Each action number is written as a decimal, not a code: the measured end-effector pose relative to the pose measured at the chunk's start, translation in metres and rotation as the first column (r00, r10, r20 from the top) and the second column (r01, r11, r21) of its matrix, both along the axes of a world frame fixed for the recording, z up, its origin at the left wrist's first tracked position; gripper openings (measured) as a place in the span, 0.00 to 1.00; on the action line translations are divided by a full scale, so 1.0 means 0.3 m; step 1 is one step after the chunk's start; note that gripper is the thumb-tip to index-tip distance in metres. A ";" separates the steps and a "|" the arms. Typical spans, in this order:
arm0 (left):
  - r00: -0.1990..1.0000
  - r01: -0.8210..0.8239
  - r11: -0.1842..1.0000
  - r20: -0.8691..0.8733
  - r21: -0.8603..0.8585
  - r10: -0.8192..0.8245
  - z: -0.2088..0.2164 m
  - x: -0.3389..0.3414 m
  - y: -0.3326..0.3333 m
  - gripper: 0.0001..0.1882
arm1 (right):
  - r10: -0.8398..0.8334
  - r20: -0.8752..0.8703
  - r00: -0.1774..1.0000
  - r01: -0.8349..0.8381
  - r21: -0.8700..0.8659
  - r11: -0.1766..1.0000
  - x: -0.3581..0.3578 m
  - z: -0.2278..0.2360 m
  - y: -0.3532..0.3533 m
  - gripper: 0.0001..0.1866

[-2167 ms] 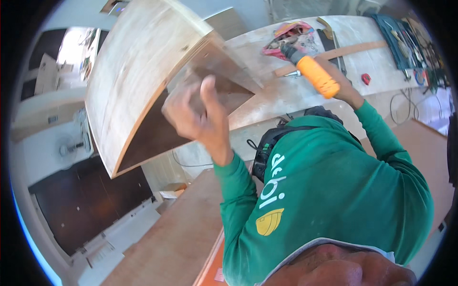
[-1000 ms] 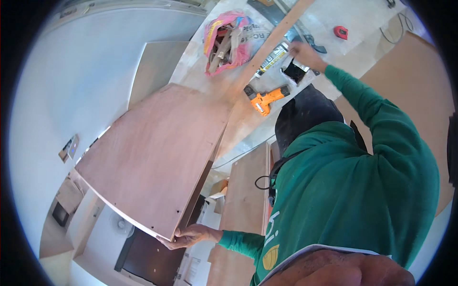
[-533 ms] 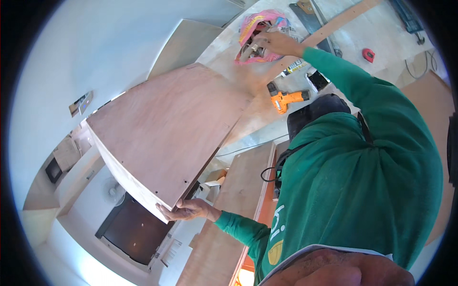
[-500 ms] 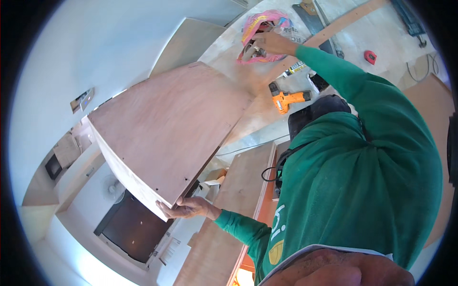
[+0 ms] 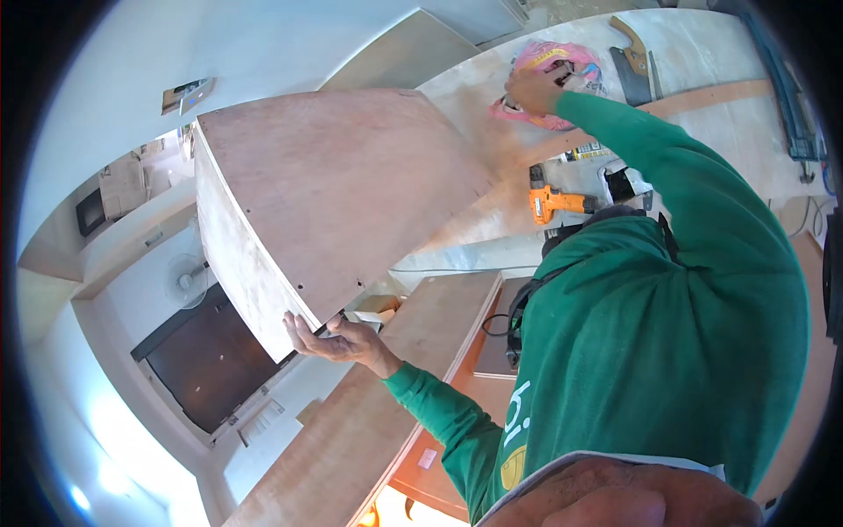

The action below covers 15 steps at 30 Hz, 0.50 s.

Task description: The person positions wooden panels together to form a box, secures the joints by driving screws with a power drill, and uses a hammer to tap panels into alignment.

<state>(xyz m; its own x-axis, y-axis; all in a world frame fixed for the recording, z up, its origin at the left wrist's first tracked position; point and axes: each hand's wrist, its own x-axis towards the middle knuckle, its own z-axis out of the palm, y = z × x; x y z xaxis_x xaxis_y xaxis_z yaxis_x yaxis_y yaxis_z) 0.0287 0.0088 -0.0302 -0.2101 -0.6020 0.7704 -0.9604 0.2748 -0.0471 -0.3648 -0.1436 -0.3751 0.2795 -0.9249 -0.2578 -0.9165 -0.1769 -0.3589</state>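
Observation:
A large plywood box point(image 5: 325, 176), with a reddish top face and a pale side, reaches from the left over to the work surface. My left hand point(image 5: 342, 341) grips its near lower corner, thumb on one side and fingers curled against the pale side. My right hand point(image 5: 533, 90) reaches into an open pink plastic bag point(image 5: 575, 57) at the far side; its fingertips are hidden among the bag's contents, which I cannot make out. An orange cordless drill point(image 5: 558, 205) lies on the work surface between the box and my body.
Beyond the bag lie a handsaw point(image 5: 630, 75) and a long wooden strip point(image 5: 702, 98). A dark long tool point(image 5: 781, 97) is at the far right. Under my left forearm runs a long plywood panel point(image 5: 378, 378). A white fan point(image 5: 184, 279) stands at the left.
My whole view has shifted, so the box and bag appear farther right. My right hand has turned, its fingers now curled down into the bag. My left hand keeps its hold on the corner.

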 end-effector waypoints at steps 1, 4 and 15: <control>1.000 0.003 1.000 -0.014 -0.007 -0.003 -0.004 0.000 0.002 0.31 | -0.071 0.030 0.997 0.073 -0.084 0.994 -0.032 0.005 0.017 0.20; 1.000 0.010 1.000 -0.018 -0.014 -0.011 -0.011 -0.011 0.000 0.30 | -0.123 0.116 0.986 0.148 -0.239 0.960 -0.232 -0.041 0.017 0.19; 0.996 0.083 0.993 -0.012 -0.089 -0.084 -0.004 -0.012 -0.044 0.27 | -0.187 -0.151 0.971 0.214 0.189 0.958 -0.572 -0.071 0.170 0.14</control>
